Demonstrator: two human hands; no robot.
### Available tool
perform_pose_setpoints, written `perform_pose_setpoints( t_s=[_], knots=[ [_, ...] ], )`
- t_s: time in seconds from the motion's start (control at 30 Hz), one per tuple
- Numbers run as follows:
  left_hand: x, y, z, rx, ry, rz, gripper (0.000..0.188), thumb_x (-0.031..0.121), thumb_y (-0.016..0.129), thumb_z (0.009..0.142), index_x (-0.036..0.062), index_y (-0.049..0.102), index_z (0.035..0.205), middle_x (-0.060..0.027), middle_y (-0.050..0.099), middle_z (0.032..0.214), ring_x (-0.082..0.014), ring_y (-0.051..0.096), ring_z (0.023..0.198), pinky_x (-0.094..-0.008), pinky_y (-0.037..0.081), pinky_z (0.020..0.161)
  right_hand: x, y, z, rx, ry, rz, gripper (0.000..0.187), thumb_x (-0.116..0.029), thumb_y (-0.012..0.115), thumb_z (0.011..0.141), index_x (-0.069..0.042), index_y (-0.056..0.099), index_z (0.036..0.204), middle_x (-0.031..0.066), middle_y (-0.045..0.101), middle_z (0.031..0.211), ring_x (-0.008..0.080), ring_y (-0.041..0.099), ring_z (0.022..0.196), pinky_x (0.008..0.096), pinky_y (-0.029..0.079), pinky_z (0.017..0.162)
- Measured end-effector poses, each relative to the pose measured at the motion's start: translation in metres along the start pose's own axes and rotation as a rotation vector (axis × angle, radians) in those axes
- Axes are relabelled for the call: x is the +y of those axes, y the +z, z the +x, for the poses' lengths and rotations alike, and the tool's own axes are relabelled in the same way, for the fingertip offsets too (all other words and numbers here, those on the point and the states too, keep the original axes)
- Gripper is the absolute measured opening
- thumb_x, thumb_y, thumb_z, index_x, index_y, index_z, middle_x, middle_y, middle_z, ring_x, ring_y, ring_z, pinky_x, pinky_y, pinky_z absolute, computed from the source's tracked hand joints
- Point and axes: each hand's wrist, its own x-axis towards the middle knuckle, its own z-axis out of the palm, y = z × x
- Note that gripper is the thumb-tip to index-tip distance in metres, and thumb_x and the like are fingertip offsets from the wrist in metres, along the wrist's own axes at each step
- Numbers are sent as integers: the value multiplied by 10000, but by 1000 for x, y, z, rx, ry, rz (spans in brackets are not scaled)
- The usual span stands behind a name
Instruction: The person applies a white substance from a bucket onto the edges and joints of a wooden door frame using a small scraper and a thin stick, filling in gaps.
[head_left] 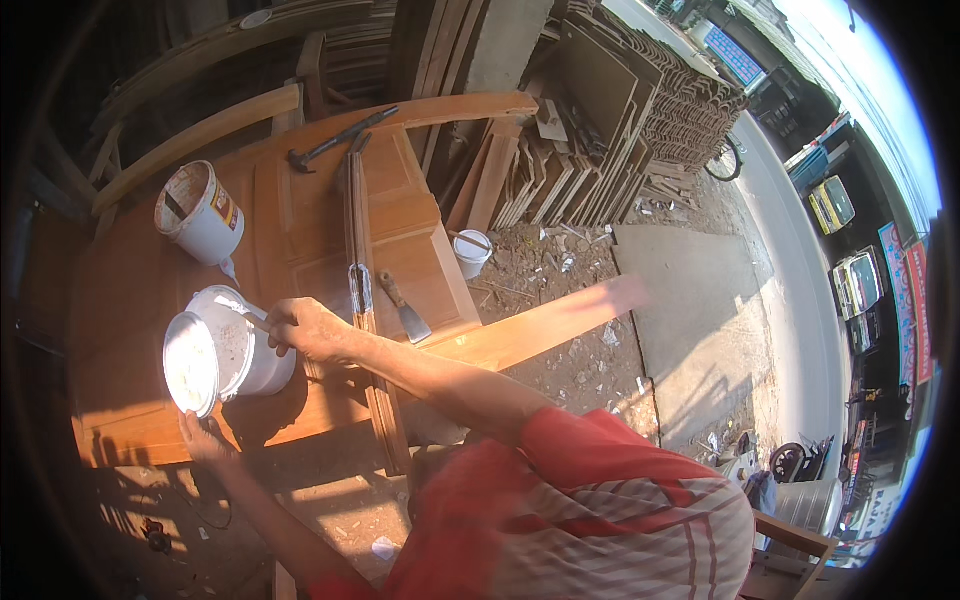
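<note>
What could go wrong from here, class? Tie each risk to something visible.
1. The white lid is tilted beside the bucket, with the left hand at its lower edge; it might slip off the nearby edge of the wooden panel.
2. The scraper lies loose near the right forearm, so a wide swing could knock it.
3. The right hand holds a tool at the bucket's rim; pushing hard might tip the bucket.

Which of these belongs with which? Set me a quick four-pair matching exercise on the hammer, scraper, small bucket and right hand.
1. Hammer
2. Scraper
3. Small bucket
4. Right hand

A. Brown handle, wide blade
B. Gripping a tool
C. Dark, toward the far side of the panel
D. White, on the ground

Pairs: 1-C, 2-A, 3-D, 4-B
</note>
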Motion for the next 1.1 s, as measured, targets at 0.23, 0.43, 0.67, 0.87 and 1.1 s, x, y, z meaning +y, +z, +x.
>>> perform_pose_setpoints(
  t_s=[0.23, 0.43, 0.67, 0.87, 1.1],
  knots=[
    [-21, -12, 23, -10, 177, 100, 406, 195, 567, 1044, -15, 579, 1391, -90, 621, 1285, -164, 599, 1066, -275, 488, 838, -24, -41, -44, 8, 4, 290, 244, -186, 601, 1028, 6, 647, 1171, 69, 729, 1011, 106, 685, 907, 282, 507, 805],
    [-24, -16, 21, -39, 356, 250, 453, 201, 581, 1042, -1, 553, 1447, -81, 636, 1293, -143, 591, 1100, -271, 463, 903, -32, -134, -114, 65, 8, 358, 261, -215, 619, 1045, -25, 637, 1223, 40, 717, 1057, 94, 677, 927, 263, 482, 801],
    [12, -50, 20, 71, 673, 624, 375, 155, 617, 1029, -62, 625, 1336, -127, 676, 1223, -180, 642, 1036, -302, 522, 894, -18, -279, -184, 189, 143, 327, 267, -189, 653, 1012, 8, 623, 1191, 110, 714, 1099, 174, 699, 987, 318, 542, 916],
    [31, 43, -12, 238, 193, 457, 498, 222, 675, 973, -38, 600, 1392, -85, 686, 1140, -156, 649, 942, -279, 530, 796, 23, -368, -244, 229, 362, 49, 240, -120, 596, 952, 27, 664, 1129, 53, 697, 927, 113, 626, 829, 288, 502, 792],
    [41, 31, -51, 255, 109, 523, 496, 254, 639, 994, 5, 573, 1418, -76, 679, 1112, -187, 653, 931, -293, 543, 823, 57, -391, -263, -15, 462, -293, 308, -172, 584, 958, 39, 692, 1156, 73, 704, 916, 160, 648, 843, 323, 524, 801]
  ],
)
